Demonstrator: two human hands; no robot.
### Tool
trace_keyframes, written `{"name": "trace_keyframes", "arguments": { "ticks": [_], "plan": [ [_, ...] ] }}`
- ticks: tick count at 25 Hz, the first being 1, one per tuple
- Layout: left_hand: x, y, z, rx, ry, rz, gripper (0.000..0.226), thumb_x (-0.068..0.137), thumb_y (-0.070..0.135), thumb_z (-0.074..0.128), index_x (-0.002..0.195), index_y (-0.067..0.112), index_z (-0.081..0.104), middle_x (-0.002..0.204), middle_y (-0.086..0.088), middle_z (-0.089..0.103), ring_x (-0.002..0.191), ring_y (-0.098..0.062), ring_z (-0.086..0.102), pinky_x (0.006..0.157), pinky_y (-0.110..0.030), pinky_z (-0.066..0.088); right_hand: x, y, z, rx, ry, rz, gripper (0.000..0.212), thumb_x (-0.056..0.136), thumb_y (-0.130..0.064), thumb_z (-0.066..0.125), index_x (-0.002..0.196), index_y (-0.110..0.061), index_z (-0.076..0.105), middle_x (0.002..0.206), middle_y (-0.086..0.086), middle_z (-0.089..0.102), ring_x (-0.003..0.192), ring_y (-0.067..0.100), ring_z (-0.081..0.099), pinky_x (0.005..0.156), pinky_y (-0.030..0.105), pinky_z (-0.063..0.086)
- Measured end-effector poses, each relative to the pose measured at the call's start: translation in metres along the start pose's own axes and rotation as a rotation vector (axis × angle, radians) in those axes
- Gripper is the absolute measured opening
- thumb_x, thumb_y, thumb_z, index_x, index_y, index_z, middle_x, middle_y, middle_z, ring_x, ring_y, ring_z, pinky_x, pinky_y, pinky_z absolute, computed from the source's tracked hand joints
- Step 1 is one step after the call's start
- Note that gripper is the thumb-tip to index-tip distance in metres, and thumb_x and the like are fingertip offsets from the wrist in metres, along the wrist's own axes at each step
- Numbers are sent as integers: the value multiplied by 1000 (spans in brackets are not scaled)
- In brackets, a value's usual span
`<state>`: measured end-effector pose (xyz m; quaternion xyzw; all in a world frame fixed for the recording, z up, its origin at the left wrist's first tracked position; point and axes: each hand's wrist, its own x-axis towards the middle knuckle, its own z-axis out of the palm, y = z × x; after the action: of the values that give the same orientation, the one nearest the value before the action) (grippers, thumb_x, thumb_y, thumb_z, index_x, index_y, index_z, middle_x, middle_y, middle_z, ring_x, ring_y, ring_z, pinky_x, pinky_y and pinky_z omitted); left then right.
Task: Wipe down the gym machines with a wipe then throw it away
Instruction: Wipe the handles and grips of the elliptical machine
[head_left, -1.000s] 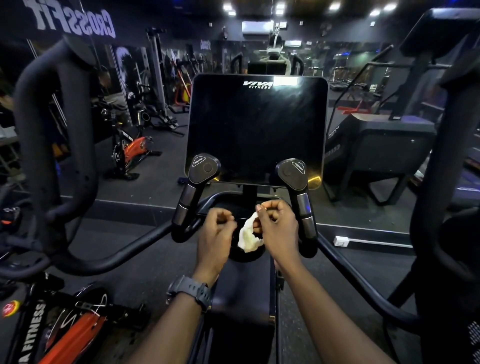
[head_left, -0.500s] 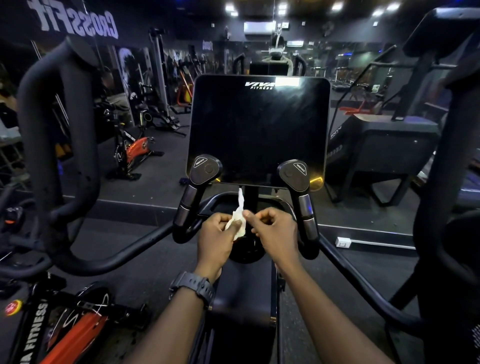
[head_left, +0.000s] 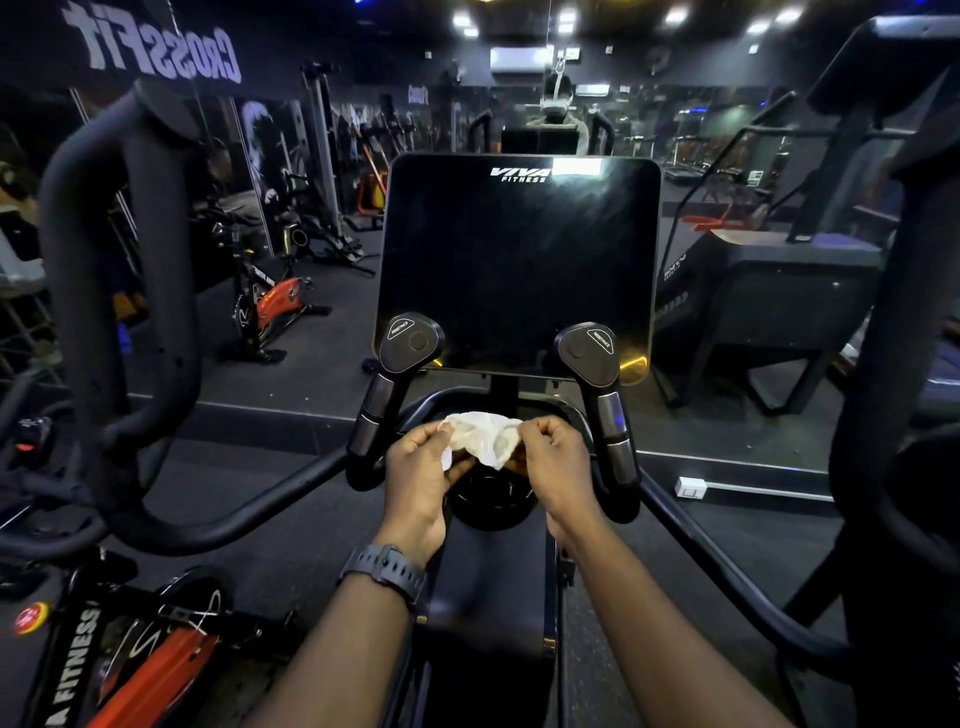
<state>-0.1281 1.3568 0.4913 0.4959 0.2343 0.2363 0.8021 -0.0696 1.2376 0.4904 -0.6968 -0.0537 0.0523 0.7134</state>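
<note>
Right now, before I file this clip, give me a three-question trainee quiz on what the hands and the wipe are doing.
1. True or false: the left hand and the right hand both pinch the white wipe.
2. The wipe is: A) spread between the hands, B) lying on the floor, C) pressed on the console screen.
3. Fill in: a dark watch sits on the ___ wrist.

Key: 1 true; 2 A; 3 left.
</note>
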Motion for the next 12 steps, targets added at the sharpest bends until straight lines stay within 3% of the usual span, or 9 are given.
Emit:
{"name": "trace_keyframes", "arguments": {
  "ticks": [3, 6, 9, 12],
  "plan": [
    [8, 4, 1, -236, 72, -139, 13, 99, 7, 52, 98, 3, 64, 94, -15, 70, 83, -25, 68, 72, -36, 58, -2, -3, -3, 75, 10, -2, 3, 85, -6, 61, 83, -7, 58, 66, 4, 62, 60, 12, 59, 67, 34, 53],
    [14, 6, 2, -384, 95, -264, 11, 98, 12, 55, 101, 5, 62, 97, -15, 68, 83, -25, 67, 69, -37, 56, -2, -2, -3, 184, -31, 70, 11, 87, -2, 56, 89, -12, 56, 70, 4, 58, 62, 12, 55, 61, 29, 52],
    [14, 2, 9, -256, 64, -222, 14, 99, 17, 56, 102, 6, 64, 94, -14, 69, 78, -25, 67, 68, -37, 57, -2, -1, -1, 126, -36, 54, 4, 85, -23, 58, 85, -21, 62, 82, 1, 66, 77, 18, 63, 69, 36, 55],
    [8, 1, 14, 38, 28, -64, 13, 99, 18, 55, 91, 12, 63, 80, -7, 65, 66, -16, 62, 52, -26, 50, -4, -6, -3, -121, -147, -193, 41, 72, -50, 71, 106, -29, 65, 104, -10, 68, 95, 9, 66, 82, 31, 56]
  ]
}}
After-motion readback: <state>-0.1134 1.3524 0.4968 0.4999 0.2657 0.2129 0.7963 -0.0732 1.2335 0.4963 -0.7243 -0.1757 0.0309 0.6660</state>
